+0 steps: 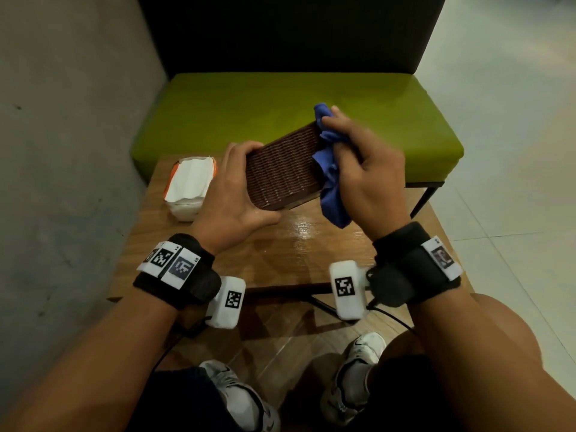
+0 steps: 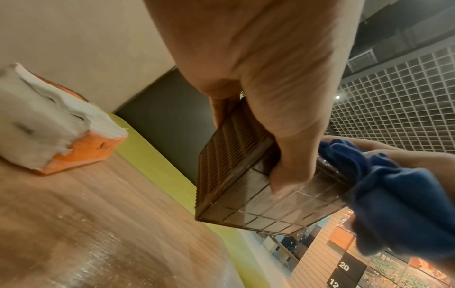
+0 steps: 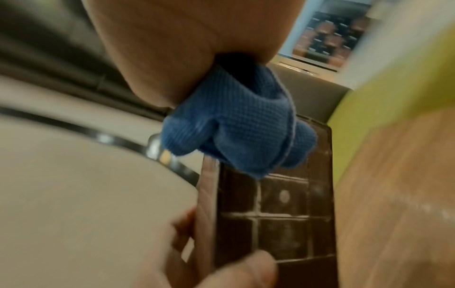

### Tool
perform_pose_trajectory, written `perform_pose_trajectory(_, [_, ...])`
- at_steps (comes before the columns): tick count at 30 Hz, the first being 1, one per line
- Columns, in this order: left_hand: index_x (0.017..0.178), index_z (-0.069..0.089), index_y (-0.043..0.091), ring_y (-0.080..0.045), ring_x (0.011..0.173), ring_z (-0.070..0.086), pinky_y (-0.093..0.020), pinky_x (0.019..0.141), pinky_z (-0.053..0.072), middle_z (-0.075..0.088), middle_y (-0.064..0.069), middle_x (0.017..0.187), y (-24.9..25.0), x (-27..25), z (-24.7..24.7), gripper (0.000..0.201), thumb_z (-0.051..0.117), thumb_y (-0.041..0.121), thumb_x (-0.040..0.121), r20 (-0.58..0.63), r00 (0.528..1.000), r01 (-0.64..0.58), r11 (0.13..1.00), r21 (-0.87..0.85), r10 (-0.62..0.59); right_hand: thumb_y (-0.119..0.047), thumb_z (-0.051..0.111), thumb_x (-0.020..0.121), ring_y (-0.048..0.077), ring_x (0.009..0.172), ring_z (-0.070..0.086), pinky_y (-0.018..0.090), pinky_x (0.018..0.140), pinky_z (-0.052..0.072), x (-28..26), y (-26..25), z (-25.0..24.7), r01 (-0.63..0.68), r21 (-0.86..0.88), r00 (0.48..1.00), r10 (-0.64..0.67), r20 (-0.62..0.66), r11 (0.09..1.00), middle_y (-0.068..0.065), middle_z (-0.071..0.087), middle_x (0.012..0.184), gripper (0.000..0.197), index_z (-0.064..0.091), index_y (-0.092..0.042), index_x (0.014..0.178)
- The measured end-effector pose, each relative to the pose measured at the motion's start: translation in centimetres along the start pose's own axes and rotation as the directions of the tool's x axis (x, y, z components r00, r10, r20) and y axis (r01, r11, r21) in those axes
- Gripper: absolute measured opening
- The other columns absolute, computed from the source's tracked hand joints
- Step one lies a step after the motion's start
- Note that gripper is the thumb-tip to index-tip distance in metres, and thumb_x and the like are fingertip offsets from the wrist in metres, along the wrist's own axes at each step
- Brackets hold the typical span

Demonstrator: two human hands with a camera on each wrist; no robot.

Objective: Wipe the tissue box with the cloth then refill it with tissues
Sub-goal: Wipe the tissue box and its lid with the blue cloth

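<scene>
Brown and ribbed like woven cane, the tissue box point(image 1: 282, 169) is up in the air over the far part of the wooden tabletop point(image 1: 280, 244), tilted, and not touching the wood. Your left hand point(image 1: 232, 194) grips its left end, with your fingers curled over the far edge and your thumb under the near corner. From your left wrist you can see that thumb pressed on the box's underside, which has a grid of squares. Your right hand point(image 1: 363, 171) holds the blue cloth point(image 1: 330, 169) bunched up in your curled fingers and presses it against the right end of the box. One part of the cloth pokes out above your fingers and another part hangs down below your hand. The right wrist view is blurry, but it shows the cloth on the box's edge. The pack of white tissues point(image 1: 190, 185), in an orange wrapper, sits near the far left corner of the tabletop, just beside your left hand. A green bench seat point(image 1: 280, 104) stands past the far edge of the tabletop.
</scene>
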State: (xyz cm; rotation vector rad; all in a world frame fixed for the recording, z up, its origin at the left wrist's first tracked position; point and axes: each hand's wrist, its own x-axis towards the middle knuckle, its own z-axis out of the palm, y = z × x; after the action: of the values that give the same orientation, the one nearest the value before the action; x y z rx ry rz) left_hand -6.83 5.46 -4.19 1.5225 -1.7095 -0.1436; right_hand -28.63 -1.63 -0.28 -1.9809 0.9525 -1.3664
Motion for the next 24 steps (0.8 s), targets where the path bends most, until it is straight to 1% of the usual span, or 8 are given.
perform_pose_trajectory(3, [0.145, 0.046, 0.006, -0.022, 0.123, 0.055, -0.023, 0.103, 0.046, 0.052, -0.009, 0.135, -0.2, -0.6, -0.1, 0.100, 0.103, 0.023, 0.064, -0.007, 1.000, 0.012, 0.999, -0.033, -0.013, 0.004, 0.051, 0.103, 0.016, 0.130, 0.066, 0.036, 0.110, 0.055, 1.1, 0.4, -1.2, -0.218, 0.297, 0.976, 0.209, 0.062, 0.930, 0.008, 0.070, 0.140, 0.035, 0.073, -0.005, 0.129])
perform_pose_trajectory(6, [0.146, 0.044, 0.007, -0.019, 0.124, 0.055, -0.023, 0.105, 0.045, 0.052, -0.010, 0.137, -0.2, -1.1, -0.2, 0.102, 0.103, 0.023, 0.065, -0.003, 1.000, 0.024, 0.998, -0.066, -0.025, 0.004, 0.047, 0.107, 0.023, 0.111, 0.071, 0.032, 0.091, 0.058, 1.6, 1.7, -2.0, -0.436, 0.407, 0.899, 0.402, 0.172, 0.802, 0.015, 0.069, 0.139, 0.033, 0.074, -0.005, 0.125])
perform_pose_trajectory(9, [0.147, 0.043, 0.009, -0.019, 0.125, 0.055, -0.027, 0.107, 0.047, 0.052, -0.008, 0.138, -0.2, -1.4, -0.2, 0.103, 0.103, 0.023, 0.065, 0.012, 0.999, 0.037, 0.996, -0.081, -0.037, 0.003, 0.044, 0.108, 0.038, 0.087, 0.069, 0.047, 0.077, 0.061, 1.2, 2.3, -1.9, -0.532, 0.449, 0.846, 0.476, 0.241, 0.718, 0.026, 0.067, 0.136, 0.036, 0.072, -0.005, 0.128])
perform_pose_trajectory(10, [0.148, 0.042, 0.010, -0.018, 0.127, 0.055, -0.031, 0.109, 0.048, 0.052, -0.006, 0.139, -0.3, -1.6, -0.1, 0.104, 0.103, 0.025, 0.065, 0.026, 0.999, 0.048, 0.996, -0.075, -0.046, 0.005, 0.044, 0.107, 0.040, 0.087, 0.069, 0.052, 0.078, 0.063, 1.0, 2.2, -1.7, -0.537, 0.438, 0.842, 0.488, 0.229, 0.721, 0.026, 0.067, 0.136, 0.037, 0.073, -0.006, 0.128])
perform_pose_trajectory(12, [0.149, 0.041, 0.013, -0.015, 0.127, 0.052, -0.034, 0.111, 0.047, 0.049, 0.001, 0.141, -0.3, -1.9, 0.3, 0.104, 0.102, 0.033, 0.067, 0.048, 0.997, 0.064, 0.998, -0.019, -0.063, 0.006, 0.046, 0.105, 0.041, 0.103, 0.073, 0.055, 0.089, 0.064, 0.8, 1.9, -1.3, -0.498, 0.385, 0.865, 0.478, 0.153, 0.777, 0.018, 0.070, 0.134, 0.038, 0.074, -0.006, 0.127])
perform_pose_trajectory(15, [0.150, 0.044, 0.013, -0.011, 0.122, 0.046, -0.033, 0.106, 0.043, 0.050, 0.001, 0.136, 0.2, -1.5, 0.9, 0.105, 0.100, 0.041, 0.066, -0.002, 0.997, 0.081, 0.994, 0.078, -0.081, 0.000, 0.051, 0.102, 0.025, 0.112, 0.075, 0.049, 0.095, 0.063, 0.1, 0.9, -0.2, -0.361, 0.244, 0.930, 0.365, 0.026, 0.900, 0.005, 0.075, 0.129, 0.037, 0.076, -0.013, 0.126])
perform_pose_trajectory(21, [0.154, 0.036, 0.011, -0.024, 0.132, 0.053, -0.046, 0.107, 0.052, 0.050, -0.007, 0.143, 2.0, -0.5, 1.6, 0.111, 0.100, 0.042, 0.068, 0.004, 0.992, 0.124, 0.992, -0.004, -0.124, -0.017, 0.051, 0.099, 0.019, 0.121, 0.066, 0.046, 0.103, 0.057, -1.4, -0.6, 1.8, -0.092, -0.052, 0.984, 0.083, -0.159, 0.994, -0.011, 0.073, 0.134, 0.040, 0.074, -0.027, 0.130])
perform_pose_trajectory(24, [0.153, 0.033, 0.009, -0.016, 0.132, 0.051, -0.026, 0.108, 0.048, 0.049, -0.003, 0.143, 2.6, -0.4, 1.7, 0.113, 0.102, 0.036, 0.068, 0.033, 0.990, 0.140, 0.986, -0.085, -0.138, -0.007, 0.053, 0.096, 0.017, 0.117, 0.062, 0.044, 0.103, 0.053, -1.7, -0.9, 2.1, -0.079, -0.091, 0.987, 0.065, -0.150, 0.993, -0.006, 0.073, 0.135, 0.041, 0.075, -0.021, 0.129])
